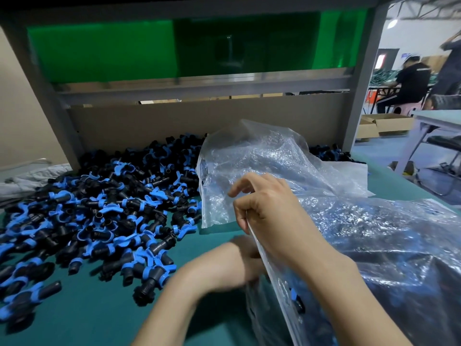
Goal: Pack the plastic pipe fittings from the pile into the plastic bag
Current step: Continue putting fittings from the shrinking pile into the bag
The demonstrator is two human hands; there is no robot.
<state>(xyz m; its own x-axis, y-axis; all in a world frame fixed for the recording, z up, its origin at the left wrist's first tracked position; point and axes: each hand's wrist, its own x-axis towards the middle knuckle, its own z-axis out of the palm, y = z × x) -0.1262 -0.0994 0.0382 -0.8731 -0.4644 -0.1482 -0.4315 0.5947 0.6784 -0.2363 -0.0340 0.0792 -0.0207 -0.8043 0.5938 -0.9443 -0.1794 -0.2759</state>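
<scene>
- Your right hand (272, 216) pinches the rim of the clear crinkled plastic bag (374, 245), holding its mouth up and open toward the left.
- Your left hand (245, 260) reaches into that mouth; blurred and half hidden, so its grip cannot be told.
- The pile of black-and-blue plastic pipe fittings (99, 211) lies on the green table (99, 315), left of the bag and nearer your left hand.

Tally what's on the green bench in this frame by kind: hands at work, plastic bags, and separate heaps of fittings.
Hands at work: 2, the right hand pinching the bag's edge, the left hand blurred at its mouth
Plastic bags: 1 clear plastic bag, fittings already inside
Loose heaps: 1 pile of black-and-blue fittings, too many to count
Total: 4
</scene>
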